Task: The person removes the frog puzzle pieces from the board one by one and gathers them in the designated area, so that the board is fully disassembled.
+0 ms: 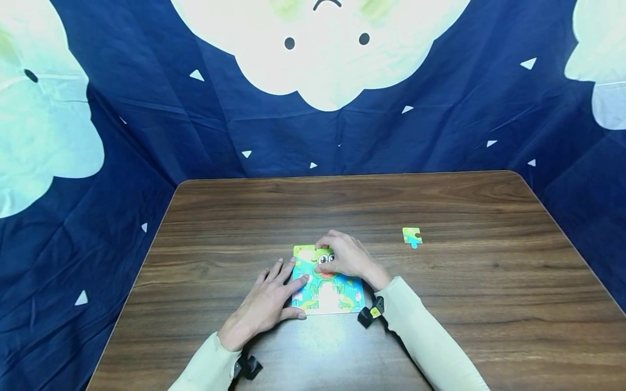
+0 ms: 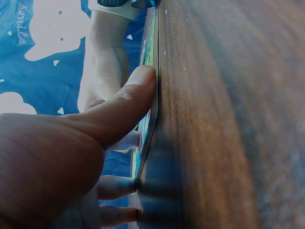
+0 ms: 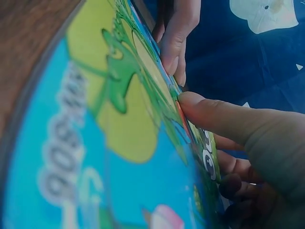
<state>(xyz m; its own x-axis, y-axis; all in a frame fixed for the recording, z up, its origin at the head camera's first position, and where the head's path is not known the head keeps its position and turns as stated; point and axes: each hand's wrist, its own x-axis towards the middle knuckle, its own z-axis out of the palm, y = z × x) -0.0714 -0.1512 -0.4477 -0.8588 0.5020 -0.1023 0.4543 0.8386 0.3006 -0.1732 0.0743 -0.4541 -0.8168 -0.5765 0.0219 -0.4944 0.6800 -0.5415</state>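
Observation:
A frog jigsaw puzzle [image 1: 303, 290] in blue, green and yellow lies flat on the table in the head view. My right hand [image 1: 346, 255] is over its upper part, thumb near the frog's red mouth and fingers curled at the top edge. Between them the right hand pinches a puzzle piece [image 3: 208, 160] bearing the frog's eyes, level with the picture around it; the palm hides the upper right corner. My left hand [image 1: 269, 298] rests along the puzzle's left side with fingers spread. Its thumb [image 2: 138, 88] touches the lower edge.
One loose puzzle piece [image 1: 412, 237], yellow-green and blue, lies on the wooden table [image 1: 479, 260] to the right of the puzzle. Behind the table hangs a dark blue cloth [image 1: 205, 130] with pale cloud shapes. Both wrists carry small black cameras.

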